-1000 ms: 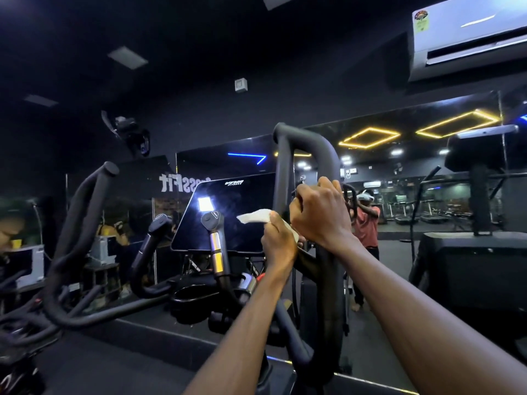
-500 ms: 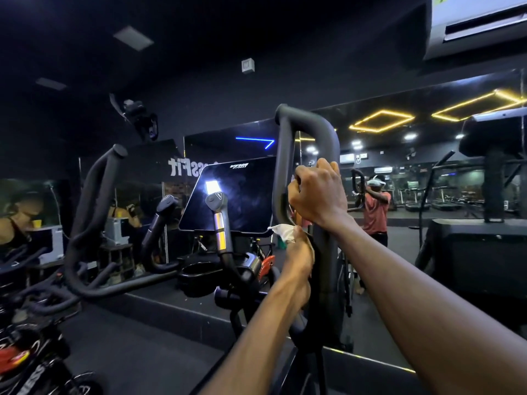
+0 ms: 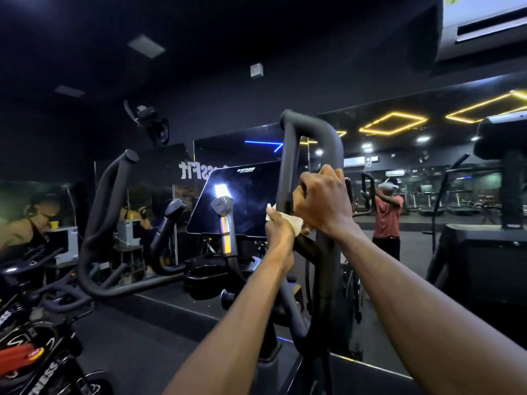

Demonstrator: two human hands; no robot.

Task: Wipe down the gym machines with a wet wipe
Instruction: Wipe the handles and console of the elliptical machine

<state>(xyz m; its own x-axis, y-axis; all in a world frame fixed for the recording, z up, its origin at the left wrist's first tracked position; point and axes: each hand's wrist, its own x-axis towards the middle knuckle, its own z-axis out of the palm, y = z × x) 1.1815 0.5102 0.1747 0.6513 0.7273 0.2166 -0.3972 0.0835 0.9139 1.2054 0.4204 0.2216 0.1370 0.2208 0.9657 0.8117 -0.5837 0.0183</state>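
White wet wipe (image 3: 286, 219) clutched in left hand (image 3: 281, 228) against black handlebar (image 3: 310, 132), right hand (image 3: 323, 202) gripping the bar just above, console screen (image 3: 242, 198) behind.

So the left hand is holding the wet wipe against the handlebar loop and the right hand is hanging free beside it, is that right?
Not quite. The right hand is not hanging free: in the head view its fingers are curled round the handlebar loop, gripping it just above the left hand. The rest stands: the left hand holds the wet wipe against that loop.
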